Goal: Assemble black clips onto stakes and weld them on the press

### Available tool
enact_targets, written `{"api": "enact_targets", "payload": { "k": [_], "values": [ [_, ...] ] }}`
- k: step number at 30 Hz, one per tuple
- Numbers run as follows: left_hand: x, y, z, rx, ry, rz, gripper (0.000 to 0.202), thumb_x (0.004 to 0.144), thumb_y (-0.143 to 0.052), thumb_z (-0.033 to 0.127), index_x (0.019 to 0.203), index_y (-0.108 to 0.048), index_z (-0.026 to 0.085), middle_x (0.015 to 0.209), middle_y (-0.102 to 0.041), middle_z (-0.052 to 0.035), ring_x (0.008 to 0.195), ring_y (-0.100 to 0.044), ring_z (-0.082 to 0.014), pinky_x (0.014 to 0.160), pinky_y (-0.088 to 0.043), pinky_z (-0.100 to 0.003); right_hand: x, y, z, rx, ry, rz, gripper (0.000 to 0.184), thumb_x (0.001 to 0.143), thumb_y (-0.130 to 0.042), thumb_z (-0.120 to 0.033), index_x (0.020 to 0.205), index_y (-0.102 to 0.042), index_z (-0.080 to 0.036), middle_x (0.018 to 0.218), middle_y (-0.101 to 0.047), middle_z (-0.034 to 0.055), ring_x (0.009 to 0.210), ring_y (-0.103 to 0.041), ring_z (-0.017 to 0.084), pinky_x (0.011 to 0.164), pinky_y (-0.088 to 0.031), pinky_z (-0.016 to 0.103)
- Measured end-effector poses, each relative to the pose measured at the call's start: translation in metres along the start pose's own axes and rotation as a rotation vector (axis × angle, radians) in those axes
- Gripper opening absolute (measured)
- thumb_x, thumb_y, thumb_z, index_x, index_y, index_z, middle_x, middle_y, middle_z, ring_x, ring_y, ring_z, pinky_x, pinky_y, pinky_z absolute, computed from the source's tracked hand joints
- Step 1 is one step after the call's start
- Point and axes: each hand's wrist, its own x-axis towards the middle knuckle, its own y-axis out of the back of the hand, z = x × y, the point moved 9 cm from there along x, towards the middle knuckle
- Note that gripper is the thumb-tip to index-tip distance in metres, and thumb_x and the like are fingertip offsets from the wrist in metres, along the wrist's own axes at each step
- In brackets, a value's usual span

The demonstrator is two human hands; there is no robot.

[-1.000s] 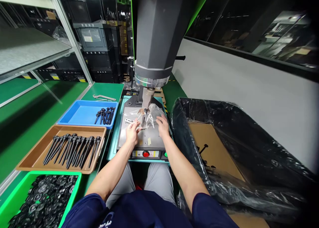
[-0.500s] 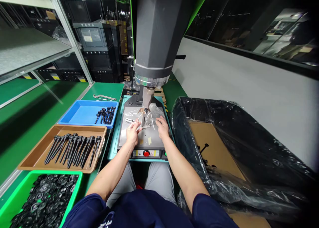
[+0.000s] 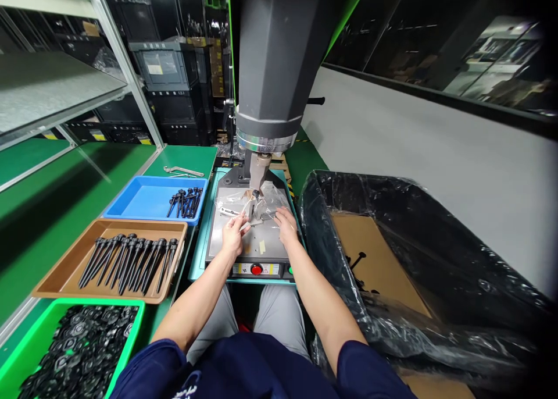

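Observation:
My left hand [image 3: 234, 235] is at the left front of the metal fixture plate [image 3: 231, 245], its thumb and fingertips drawn together; what they hold, if anything, is too small to make out. Thin white strands [image 3: 248, 202] run close to its fingertips. Across the plate, my right hand [image 3: 286, 225] lies with fingers stretched toward the centre, beside clear plastic film [image 3: 274, 196]. Between the hands, a small black part [image 3: 256, 194] sits directly beneath the metal horn [image 3: 259, 169] of a grey press machine [image 3: 272, 56]. Its lower end is hard to see.
Left of the machine stand a blue tray [image 3: 137, 194] and a brown tray [image 3: 65, 274] with black stake-like parts, and a green tray [image 3: 136, 341] of black round parts. A wrench [image 3: 185, 170] lies behind. At right is a plastic-lined box [image 3: 314, 213]. A red button [image 3: 256, 269] faces me.
My right hand has shifted slightly right and its fingers lie flatter. The white strands near the horn have changed shape and show less on the right. My left hand stays nearly in place.

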Motion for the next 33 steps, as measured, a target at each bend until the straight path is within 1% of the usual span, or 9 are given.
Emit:
{"api": "enact_targets", "payload": {
  "k": [5, 8, 11, 14, 17, 21, 27, 30, 33],
  "values": [
    [0.001, 0.0, -0.003, -0.027, 0.035, -0.002, 0.025, 0.075, -0.079, 0.033, 0.086, -0.064, 0.017, 0.13, -0.066, -0.0118, 0.093, -0.071, -0.0179, 0.069, -0.056, -0.024, 0.002, 0.003, 0.001, 0.157, -0.127, 0.061, 0.023, 0.065, -0.073, -0.03, 0.086, -0.07, -0.018, 0.129, -0.063, 0.0077, 0.111, -0.061, 0.021, 0.089, -0.053, 0.036],
    [0.003, 0.0, -0.007, -0.048, 0.066, 0.005, 0.023, 0.077, -0.078, 0.029, 0.089, -0.063, 0.016, 0.121, -0.07, -0.0135, 0.089, -0.072, -0.0186, 0.07, -0.056, -0.026, 0.002, 0.007, 0.006, 0.232, -0.203, 0.104, 0.02, 0.065, -0.074, -0.023, 0.083, -0.069, -0.018, 0.106, -0.071, 0.0051, 0.095, -0.066, 0.017, 0.075, -0.056, 0.028],
    [0.004, 0.0, -0.011, -0.072, 0.097, 0.01, 0.021, 0.079, -0.076, 0.027, 0.09, -0.062, 0.015, 0.112, -0.072, -0.0137, 0.085, -0.073, -0.0184, 0.071, -0.057, -0.027, -0.002, 0.013, 0.018, 0.298, -0.298, 0.149, 0.019, 0.065, -0.075, -0.018, 0.082, -0.067, -0.018, 0.082, -0.071, 0.0018, 0.075, -0.068, 0.014, 0.059, -0.054, 0.021],
    [0.005, 0.0, -0.014, -0.085, 0.117, 0.016, 0.021, 0.08, -0.075, 0.027, 0.091, -0.062, 0.015, 0.109, -0.073, -0.0137, 0.084, -0.074, -0.0184, 0.073, -0.058, -0.028, -0.004, 0.019, 0.027, 0.327, -0.341, 0.183, 0.02, 0.066, -0.077, -0.015, 0.079, -0.063, -0.019, 0.071, -0.068, -0.0007, 0.063, -0.067, 0.013, 0.052, -0.054, 0.02],
    [0.004, 0.001, -0.016, -0.091, 0.136, 0.021, 0.022, 0.079, -0.076, 0.027, 0.091, -0.062, 0.015, 0.11, -0.072, -0.0137, 0.086, -0.074, -0.0193, 0.075, -0.058, -0.029, -0.005, 0.025, 0.034, 0.351, -0.367, 0.221, 0.022, 0.07, -0.077, -0.012, 0.077, -0.058, -0.019, 0.066, -0.066, -0.0016, 0.059, -0.066, 0.012, 0.052, -0.056, 0.019],
    [0.0, 0.003, -0.02, -0.111, 0.171, 0.019, 0.02, 0.08, -0.074, 0.028, 0.092, -0.062, 0.017, 0.111, -0.072, -0.0128, 0.089, -0.074, -0.0199, 0.071, -0.059, -0.027, -0.004, 0.033, 0.036, 0.383, -0.389, 0.264, 0.025, 0.074, -0.073, -0.007, 0.075, -0.051, -0.02, 0.066, -0.065, -0.0019, 0.059, -0.067, 0.01, 0.056, -0.059, 0.019],
    [-0.007, 0.01, -0.026, -0.137, 0.216, 0.015, 0.018, 0.083, -0.071, 0.028, 0.094, -0.064, 0.016, 0.114, -0.071, -0.0141, 0.096, -0.073, -0.0208, 0.07, -0.059, -0.024, -0.004, 0.057, 0.032, 0.394, -0.385, 0.36, 0.029, 0.074, -0.063, 0.003, 0.074, -0.045, -0.02, 0.065, -0.062, -0.0032, 0.06, -0.066, 0.01, 0.06, -0.06, 0.019],
    [-0.01, 0.013, -0.028, -0.125, 0.227, 0.023, 0.019, 0.081, -0.074, 0.029, 0.093, -0.064, 0.017, 0.114, -0.071, -0.0138, 0.099, -0.072, -0.0219, 0.071, -0.059, -0.024, -0.006, 0.072, 0.03, 0.361, -0.372, 0.412, 0.029, 0.072, -0.062, 0.003, 0.077, -0.046, -0.02, 0.064, -0.061, -0.0041, 0.056, -0.064, 0.009, 0.054, -0.057, 0.018],
    [-0.015, 0.018, -0.032, -0.107, 0.249, 0.032, 0.02, 0.079, -0.075, 0.028, 0.092, -0.065, 0.017, 0.112, -0.072, -0.0135, 0.096, -0.072, -0.0208, 0.072, -0.059, -0.025, -0.011, 0.09, 0.028, 0.302, -0.347, 0.464, 0.03, 0.069, -0.067, -0.002, 0.079, -0.046, -0.021, 0.062, -0.059, -0.0061, 0.048, -0.057, 0.008, 0.044, -0.048, 0.015]
  ]
}}
